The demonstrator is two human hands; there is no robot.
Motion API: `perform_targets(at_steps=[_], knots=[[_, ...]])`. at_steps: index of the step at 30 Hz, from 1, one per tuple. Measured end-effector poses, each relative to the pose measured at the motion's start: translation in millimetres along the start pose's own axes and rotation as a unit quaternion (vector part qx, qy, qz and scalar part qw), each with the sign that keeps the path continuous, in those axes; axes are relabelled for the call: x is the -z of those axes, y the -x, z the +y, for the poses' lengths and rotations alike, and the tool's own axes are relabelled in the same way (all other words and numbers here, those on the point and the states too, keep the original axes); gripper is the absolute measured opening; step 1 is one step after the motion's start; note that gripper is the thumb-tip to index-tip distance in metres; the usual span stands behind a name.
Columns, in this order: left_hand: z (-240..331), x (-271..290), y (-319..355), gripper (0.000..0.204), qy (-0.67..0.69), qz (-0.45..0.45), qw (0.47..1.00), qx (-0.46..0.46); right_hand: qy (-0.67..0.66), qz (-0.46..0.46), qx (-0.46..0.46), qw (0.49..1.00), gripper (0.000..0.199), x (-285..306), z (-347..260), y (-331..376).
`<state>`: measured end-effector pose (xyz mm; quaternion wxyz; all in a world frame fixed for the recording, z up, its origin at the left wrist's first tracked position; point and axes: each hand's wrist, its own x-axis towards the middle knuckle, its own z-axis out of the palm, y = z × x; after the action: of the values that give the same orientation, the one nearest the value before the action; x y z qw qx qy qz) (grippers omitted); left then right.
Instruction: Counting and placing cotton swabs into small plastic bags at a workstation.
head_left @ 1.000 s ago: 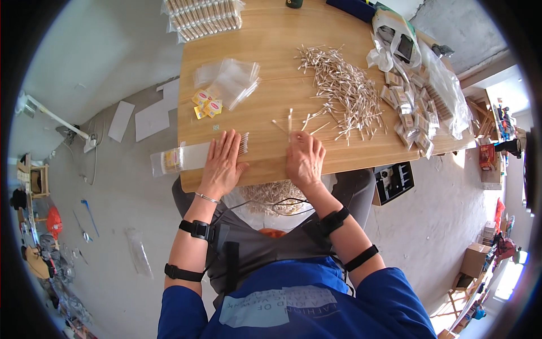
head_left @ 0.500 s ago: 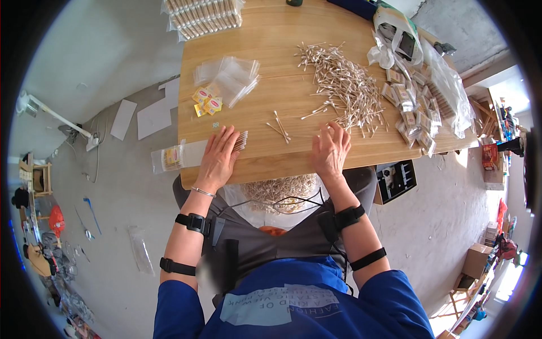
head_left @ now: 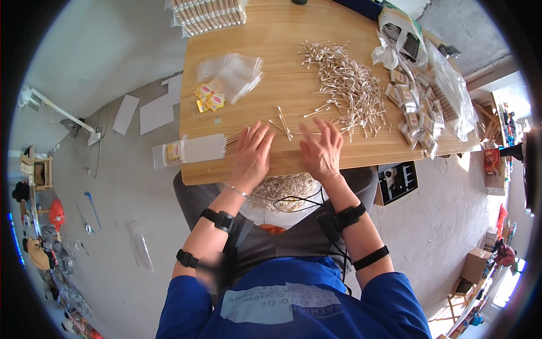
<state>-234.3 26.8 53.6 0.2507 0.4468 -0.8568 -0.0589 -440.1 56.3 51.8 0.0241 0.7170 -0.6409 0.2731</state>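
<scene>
My left hand (head_left: 252,161) lies flat near the table's front edge, fingers stretched out, over the ends of a small row of cotton swabs (head_left: 231,144). The row runs left to a pale flat sleeve (head_left: 204,148). Beyond that, a clear bag (head_left: 174,152) with swabs and a yellow label juts past the left table edge. To the right, my right hand (head_left: 322,157) hovers over or rests on the wood, fingers apart and slightly bent, somewhat blurred; I see nothing held. A few loose swabs (head_left: 284,122) lie between the hands, near a large swab pile (head_left: 353,85).
Clear empty bags (head_left: 240,76) and yellow label cards (head_left: 210,99) lie at the left. Packed swab bundles (head_left: 209,14) stand far left; small filled packs (head_left: 410,107) and a plastic bag (head_left: 401,37) are at the right. More swabs (head_left: 285,189) fill a container below the table edge.
My left hand has slid right along the swab row, uncovering more of the swabs and the sleeve. My right hand has moved slightly left, away from the pile, its fingers spreading.
</scene>
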Motion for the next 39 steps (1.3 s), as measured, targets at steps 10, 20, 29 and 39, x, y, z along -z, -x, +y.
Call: perform_targets(at_steps=[10,20,29,39], knots=[[-9,-15,-47,0.014,-0.018,-0.02,1.0,0.008,-0.022,0.006,-0.022,0.999,0.034,-16,-7,-1],[-7,-4,-43,0.008,-0.048,-0.033,0.997,-0.052,-0.011,0.065,-0.089,0.994,0.03,-22,-5,1],[23,-13,-24,0.007,-0.116,-0.076,0.984,-0.112,-0.044,0.087,-0.111,0.989,0.026,-23,-4,0],[24,-7,0,0.005,-0.043,-0.025,0.997,-0.059,-0.064,0.078,-0.127,0.987,0.022,-22,-1,-2]])
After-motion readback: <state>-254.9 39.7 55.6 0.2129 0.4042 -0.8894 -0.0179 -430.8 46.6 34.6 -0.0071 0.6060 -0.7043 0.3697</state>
